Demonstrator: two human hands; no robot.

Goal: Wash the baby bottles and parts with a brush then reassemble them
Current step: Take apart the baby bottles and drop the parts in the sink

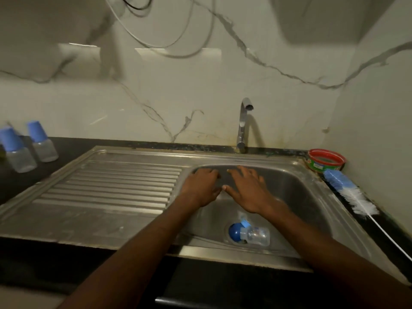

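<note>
Down in the sink basin, over the drain: a clear baby bottle on its side, a blue cap touching its neck, print on it too blurred to read. Above that, left hand and right hand side by side, fingers spread, grasping nothing. Farther off: bottle brush on the right counter beside a red-rimmed green tub with unreadable label, tap behind, two blue-capped bottles upright at far left.

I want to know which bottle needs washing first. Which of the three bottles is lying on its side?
The bottle in the sink, by the drain. It lies on its side, while the two capped bottles stand upright on the left counter.
</note>
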